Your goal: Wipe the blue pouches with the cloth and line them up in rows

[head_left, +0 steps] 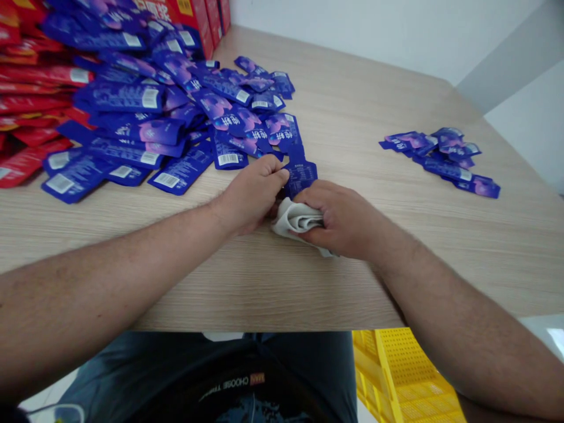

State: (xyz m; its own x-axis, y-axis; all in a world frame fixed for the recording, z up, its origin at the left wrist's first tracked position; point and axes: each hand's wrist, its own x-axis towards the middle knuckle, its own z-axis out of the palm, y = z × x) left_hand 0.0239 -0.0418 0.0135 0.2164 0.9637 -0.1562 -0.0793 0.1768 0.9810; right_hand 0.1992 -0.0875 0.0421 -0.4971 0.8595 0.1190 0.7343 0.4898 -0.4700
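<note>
My left hand (252, 194) pinches a blue foil sachet (301, 177) near the table's front edge, and the sachet's upper part joins a strip reaching into the heap. My right hand (341, 220) closes over a folded white cloth (297, 218) pressed against the sachet's lower end. That end is hidden by the cloth and my fingers. A large heap of blue-and-purple sachets (145, 103) with barcode labels lies just beyond my left hand.
Red sachets (37, 106) lie left of the heap, with red cartons (189, 20) behind them. A smaller blue sachet pile (440, 155) sits on the wooden table (352, 100) to the right. A yellow plastic crate (396, 376) stands below the table's right front edge.
</note>
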